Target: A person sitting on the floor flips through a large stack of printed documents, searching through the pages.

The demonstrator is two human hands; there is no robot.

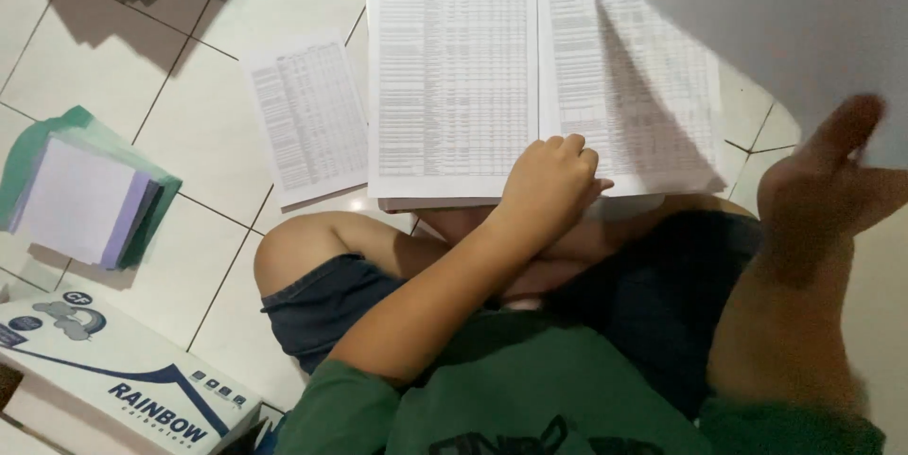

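I sit cross-legged on a tiled floor with a stack of printed table sheets (452, 77) on my lap. My left hand (551, 178) is closed in a fist, resting on the stack's near edge where two sheets meet. My right hand (832, 185) is raised at the right, fingers pinching a large white sheet (785, 20) that is lifted close to the camera and blurred. A second printed page (629, 86) lies beside the first, partly shaded by the lifted sheet.
A single printed sheet (307, 114) lies on the tiles left of the stack. A green folder with white and purple paper (80, 195) lies at the far left. A paper ream box (113, 375) stands at bottom left. Dark objects sit at the top left.
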